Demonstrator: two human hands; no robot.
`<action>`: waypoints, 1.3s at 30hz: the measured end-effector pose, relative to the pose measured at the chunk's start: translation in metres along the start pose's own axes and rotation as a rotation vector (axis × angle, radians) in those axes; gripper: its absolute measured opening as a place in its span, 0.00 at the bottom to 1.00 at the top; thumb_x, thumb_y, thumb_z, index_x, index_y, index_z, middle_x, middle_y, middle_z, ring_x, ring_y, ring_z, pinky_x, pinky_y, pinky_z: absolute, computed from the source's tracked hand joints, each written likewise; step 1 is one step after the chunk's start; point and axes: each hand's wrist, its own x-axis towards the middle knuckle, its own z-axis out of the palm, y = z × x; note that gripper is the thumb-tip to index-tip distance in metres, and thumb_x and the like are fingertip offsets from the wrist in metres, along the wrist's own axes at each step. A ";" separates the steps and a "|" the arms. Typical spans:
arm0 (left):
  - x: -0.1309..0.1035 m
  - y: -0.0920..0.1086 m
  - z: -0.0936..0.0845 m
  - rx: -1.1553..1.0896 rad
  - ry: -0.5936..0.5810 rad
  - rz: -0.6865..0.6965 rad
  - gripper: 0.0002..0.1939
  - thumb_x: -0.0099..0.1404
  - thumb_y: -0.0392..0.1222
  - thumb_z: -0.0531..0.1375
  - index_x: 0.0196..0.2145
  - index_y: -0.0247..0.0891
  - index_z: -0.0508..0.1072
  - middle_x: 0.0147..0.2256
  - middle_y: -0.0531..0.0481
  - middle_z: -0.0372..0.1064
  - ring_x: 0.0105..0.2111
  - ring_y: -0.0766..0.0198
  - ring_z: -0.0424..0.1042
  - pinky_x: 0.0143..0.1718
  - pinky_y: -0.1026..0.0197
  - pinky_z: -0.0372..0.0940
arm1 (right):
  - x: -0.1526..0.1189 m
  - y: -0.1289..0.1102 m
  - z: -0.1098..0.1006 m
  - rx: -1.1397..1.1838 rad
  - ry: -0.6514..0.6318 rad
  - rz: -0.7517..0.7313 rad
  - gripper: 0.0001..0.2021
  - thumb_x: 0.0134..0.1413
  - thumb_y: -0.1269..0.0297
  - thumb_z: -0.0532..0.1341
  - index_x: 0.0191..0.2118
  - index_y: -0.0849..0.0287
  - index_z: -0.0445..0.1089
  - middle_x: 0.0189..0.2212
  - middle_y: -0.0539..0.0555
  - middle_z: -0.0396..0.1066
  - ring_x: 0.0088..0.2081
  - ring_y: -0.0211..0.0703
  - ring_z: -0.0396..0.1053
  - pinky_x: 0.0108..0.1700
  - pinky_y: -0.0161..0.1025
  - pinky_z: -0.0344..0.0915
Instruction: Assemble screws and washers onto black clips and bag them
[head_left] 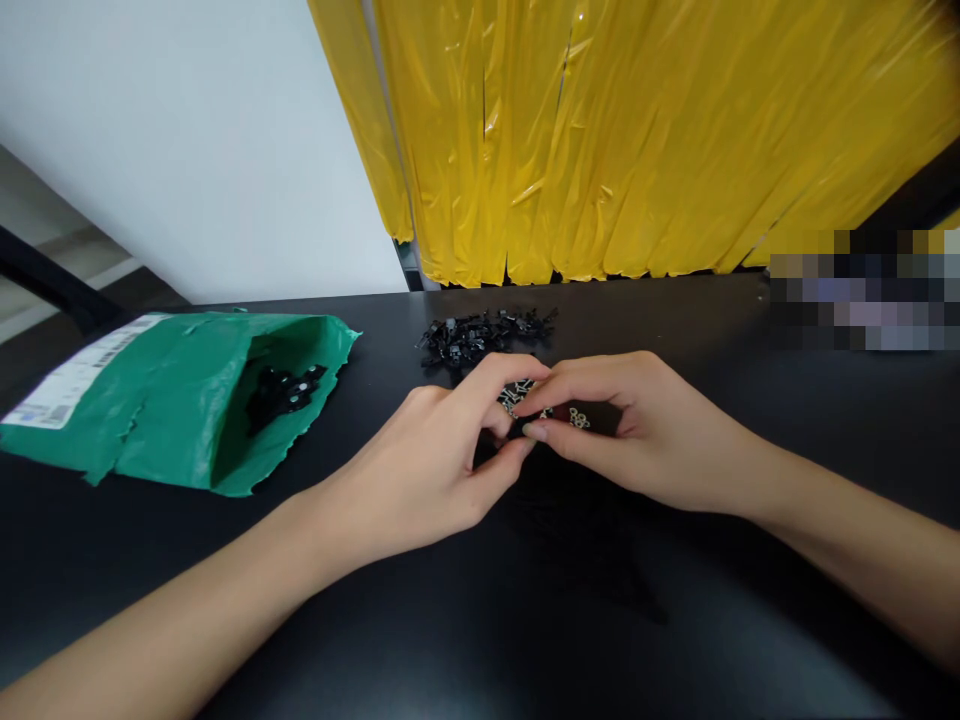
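Note:
My left hand (442, 455) and my right hand (637, 415) meet fingertip to fingertip above the table. Between their pinched fingers is a small black part (519, 428), mostly covered, so its exact kind cannot be made out. Just beyond the fingers lie small silvery screws (516, 396), partly hidden by both hands. A few little metal nuts (578, 419) show under my right hand, between its thumb and index finger. Farther back, a heap of small black plastic pieces (480, 338) rests on the tabletop.
An opened green plastic bag (161, 420) with a white label lies at left, its mouth facing right. More black pieces (281, 392) sit inside it. Yellow plastic strips (517, 150) and a white panel (202, 150) stand behind the black table (465, 620). A pixelated patch covers the right.

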 end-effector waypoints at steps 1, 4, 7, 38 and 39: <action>-0.001 0.000 0.000 0.000 0.008 0.005 0.21 0.71 0.36 0.58 0.60 0.45 0.61 0.26 0.61 0.73 0.17 0.70 0.67 0.20 0.66 0.58 | 0.000 0.000 0.000 0.005 -0.009 -0.003 0.06 0.62 0.66 0.67 0.43 0.55 0.80 0.36 0.47 0.81 0.36 0.39 0.76 0.40 0.37 0.70; -0.003 0.001 0.001 -0.003 0.027 0.006 0.20 0.71 0.37 0.57 0.59 0.45 0.62 0.26 0.60 0.72 0.20 0.67 0.69 0.19 0.65 0.57 | 0.000 0.000 -0.001 0.010 -0.023 -0.002 0.04 0.61 0.66 0.67 0.42 0.54 0.79 0.35 0.47 0.80 0.35 0.40 0.75 0.40 0.38 0.70; -0.004 0.002 0.001 -0.018 0.005 -0.003 0.19 0.73 0.39 0.57 0.60 0.45 0.61 0.28 0.59 0.73 0.20 0.67 0.70 0.19 0.65 0.57 | -0.001 -0.001 -0.003 0.035 -0.050 0.010 0.03 0.61 0.65 0.67 0.41 0.53 0.78 0.36 0.48 0.80 0.36 0.42 0.76 0.41 0.40 0.70; 0.004 -0.008 0.008 -0.308 0.368 -0.094 0.08 0.68 0.41 0.68 0.45 0.42 0.79 0.40 0.57 0.83 0.39 0.69 0.81 0.43 0.71 0.74 | 0.000 0.006 0.006 0.193 0.244 0.085 0.08 0.59 0.64 0.71 0.44 0.48 0.84 0.43 0.49 0.84 0.43 0.46 0.80 0.44 0.43 0.75; 0.004 -0.008 0.009 -0.318 0.376 -0.093 0.07 0.68 0.41 0.68 0.44 0.41 0.80 0.40 0.57 0.83 0.39 0.69 0.81 0.43 0.72 0.74 | 0.000 0.006 0.006 0.181 0.245 0.085 0.08 0.59 0.63 0.71 0.44 0.48 0.84 0.42 0.49 0.84 0.43 0.47 0.80 0.44 0.44 0.75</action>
